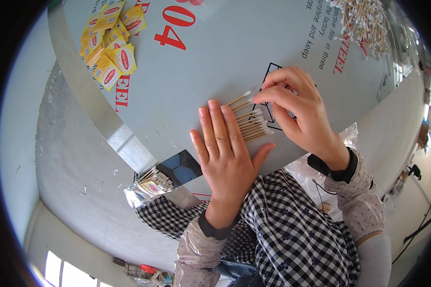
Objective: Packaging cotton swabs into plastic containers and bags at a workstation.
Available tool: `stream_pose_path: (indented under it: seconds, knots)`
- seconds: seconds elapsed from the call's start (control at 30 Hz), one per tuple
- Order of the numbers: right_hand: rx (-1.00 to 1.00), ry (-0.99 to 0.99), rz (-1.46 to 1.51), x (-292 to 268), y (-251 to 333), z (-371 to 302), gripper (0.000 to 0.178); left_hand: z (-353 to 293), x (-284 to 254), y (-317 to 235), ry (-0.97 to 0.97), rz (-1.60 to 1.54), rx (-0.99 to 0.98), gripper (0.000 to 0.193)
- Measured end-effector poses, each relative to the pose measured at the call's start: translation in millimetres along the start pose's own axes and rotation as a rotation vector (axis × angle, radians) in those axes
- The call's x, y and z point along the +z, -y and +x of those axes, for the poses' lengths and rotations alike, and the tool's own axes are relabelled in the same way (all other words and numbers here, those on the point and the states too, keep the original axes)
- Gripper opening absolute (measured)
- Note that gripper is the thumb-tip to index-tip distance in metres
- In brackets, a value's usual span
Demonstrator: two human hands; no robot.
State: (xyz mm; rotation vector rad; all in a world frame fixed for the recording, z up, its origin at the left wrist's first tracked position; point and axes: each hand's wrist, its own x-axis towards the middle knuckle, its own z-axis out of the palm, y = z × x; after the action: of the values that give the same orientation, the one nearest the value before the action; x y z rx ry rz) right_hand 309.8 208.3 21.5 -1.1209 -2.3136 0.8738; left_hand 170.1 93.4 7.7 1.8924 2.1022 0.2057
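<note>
My left hand (pixel 225 148) lies flat with its fingers stretched out over a row of cotton swabs (pixel 254 128) on the grey sheet-covered table (pixel 177 86). The swabs' white heads point right, past my fingers, and their other ends are hidden under the hand. At the far end of the row, my right hand (pixel 297 105) is closed in a pinch on the white head of one cotton swab (pixel 242 106). Another swab (pixel 239 98) lies just beyond it, slightly apart from the row and slanted.
Yellow printed paper cards (pixel 112 45) lie heaped at the far left. A large pile of loose cotton swabs (pixel 364 24) sits at the far right. By the near left table edge is a clear bag (pixel 148 186) filled with swabs, beside a dark blue patterned patch (pixel 181 167).
</note>
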Motion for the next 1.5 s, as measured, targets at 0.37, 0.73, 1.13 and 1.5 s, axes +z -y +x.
stream_pose_path:
  seconds: [0.37, 0.73, 1.13, 1.5]
  knots:
    - [0.194, -0.045, 0.142, -12.2, 9.1, -34.5, 0.024, -8.8, -16.8, 1.7, 0.055, -0.246, 0.024, 0.095]
    - [0.137, 0.01, 0.018, -4.9, 16.1, -43.7, 0.024, -21.1, -13.5, 12.2, 0.021, -0.285, 0.019, 0.09]
    - [-0.137, -0.012, -0.022, 16.6, 23.4, 15.3, 0.024, -36.9, -20.5, 17.4, -0.381, -1.125, -0.17, 0.073]
    - [-0.021, -0.064, -0.081, 35.8, 30.7, -0.9, 0.028, -31.2, -11.9, -3.4, -0.524, -1.599, -0.375, 0.076]
